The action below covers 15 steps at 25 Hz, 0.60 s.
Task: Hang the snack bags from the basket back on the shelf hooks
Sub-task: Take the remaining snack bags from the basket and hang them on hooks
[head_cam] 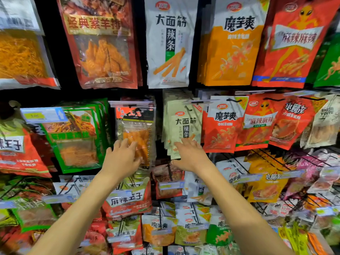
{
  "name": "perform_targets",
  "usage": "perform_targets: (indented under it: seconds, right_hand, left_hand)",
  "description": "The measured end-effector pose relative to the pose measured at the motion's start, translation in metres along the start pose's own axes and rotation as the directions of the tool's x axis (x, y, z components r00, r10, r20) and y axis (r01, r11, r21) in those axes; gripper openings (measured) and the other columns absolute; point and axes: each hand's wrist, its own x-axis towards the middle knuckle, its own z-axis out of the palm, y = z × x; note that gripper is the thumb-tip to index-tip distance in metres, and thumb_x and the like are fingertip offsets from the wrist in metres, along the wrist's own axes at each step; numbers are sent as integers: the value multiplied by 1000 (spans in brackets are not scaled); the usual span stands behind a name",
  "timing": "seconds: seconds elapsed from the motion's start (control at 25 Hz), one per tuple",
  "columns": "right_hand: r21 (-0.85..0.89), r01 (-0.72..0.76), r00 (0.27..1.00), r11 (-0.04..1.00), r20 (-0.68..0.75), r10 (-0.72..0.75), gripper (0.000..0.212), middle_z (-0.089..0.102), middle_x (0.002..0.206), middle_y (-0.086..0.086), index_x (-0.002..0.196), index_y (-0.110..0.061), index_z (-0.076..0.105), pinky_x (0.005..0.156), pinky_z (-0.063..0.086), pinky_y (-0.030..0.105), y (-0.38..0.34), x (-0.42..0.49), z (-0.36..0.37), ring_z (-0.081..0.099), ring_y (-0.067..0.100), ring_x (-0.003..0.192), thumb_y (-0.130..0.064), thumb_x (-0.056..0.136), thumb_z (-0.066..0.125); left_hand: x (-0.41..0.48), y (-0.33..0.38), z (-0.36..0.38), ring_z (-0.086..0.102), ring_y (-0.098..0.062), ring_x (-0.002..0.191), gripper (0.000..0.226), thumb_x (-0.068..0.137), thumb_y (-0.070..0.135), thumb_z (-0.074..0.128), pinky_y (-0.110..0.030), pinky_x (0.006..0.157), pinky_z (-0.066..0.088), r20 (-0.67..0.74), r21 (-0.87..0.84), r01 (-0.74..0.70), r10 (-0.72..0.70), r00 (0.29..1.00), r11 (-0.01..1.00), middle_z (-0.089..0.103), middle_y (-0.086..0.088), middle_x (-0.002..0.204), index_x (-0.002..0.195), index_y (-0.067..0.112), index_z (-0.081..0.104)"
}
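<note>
The left hand (121,157) is up at the wall of snacks, with its fingers (127,142) loose and nearly straight. They lie flat on the lower left part of a see-through bag (141,129), touching it but not wrapped round it. This bag hangs from the rack in the middle row, and you can see orange sticks inside it. The right hand (191,155) is just beside it, a little to the right. Its fingers (185,142) are spread out and rest on the bottom of a bunch of pale bags (184,122), which hang one behind another on a black hook (188,108). The thumb (174,162) pokes out to the left under the bottom edge of the bags. I cannot tell if it is tucked behind them. A green bag (73,137) hangs to the left of the see-through bag, with orange shreds showing through its window. A yellow price tag (35,115) sits on a strip above it. A red and white bag (222,129) hangs right next to the pale bags. A big white bag (169,43) with orange sticks drawn on it hangs in the row above the hands.
</note>
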Motion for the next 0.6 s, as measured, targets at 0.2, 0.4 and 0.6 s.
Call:
perform_targets:
  seconds: [0.2,0.4,0.6]
  right_hand:
    - [-5,40,999,999,-29,-40,65,20,162,12,151,-18,33,115,29,52,54,-25,-14,19,33,148,-46,96,54]
    - [67,47,993,997,-113,-39,60,34,153,12,146,-16,41,107,40,50,87,-28,-14,35,35,138,-44,96,54]
    - [205,-30,970,978,-232,78,55,46,139,13,141,-11,46,104,41,46,95,-15,-6,42,35,131,-44,97,51]
  left_hand:
    - [-1,64,-2,35,-33,135,55,96,52,45,-48,103,40,-41,79,-28,32,999,996,47,-9,142,141,20,43]
    - [7,107,-1,46,-30,128,54,95,50,48,-46,98,47,-52,-205,-2,-9,999,979,55,-8,135,141,21,45]
    - [19,119,2,49,-28,125,51,96,45,53,-40,93,48,-69,-459,53,-95,993,887,56,-7,134,140,20,45]
